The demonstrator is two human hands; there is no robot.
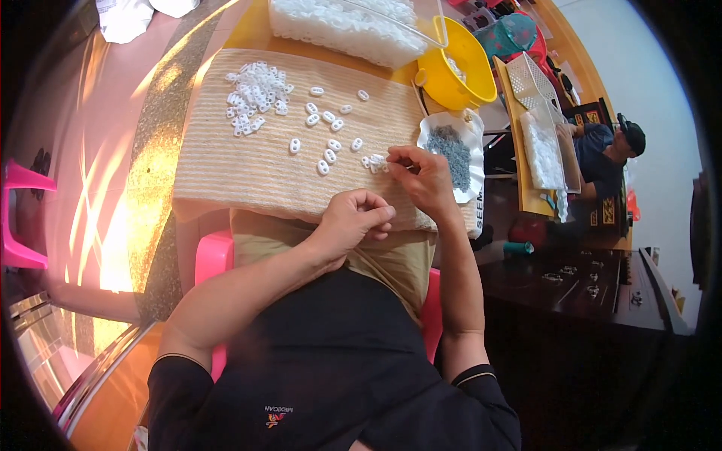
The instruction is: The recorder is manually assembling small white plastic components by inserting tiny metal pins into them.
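My left hand is closed in front of the striped cloth, thumb against the curled fingers; whatever it may hold is hidden. My right hand reaches to the right part of the cloth with thumb and forefinger nearly together, beside a little cluster of small white pieces. I cannot make out anything between those fingertips. Several loose white oval pieces with two dark holes lie scattered beyond my hands. A heap of similar white pieces is at the far left of the cloth.
On the striped cloth, a white wavy-edged dish of small grey pieces stands right of my right hand. Behind are a clear bin of white pieces and a yellow basin. Another person sits far right by a tray.
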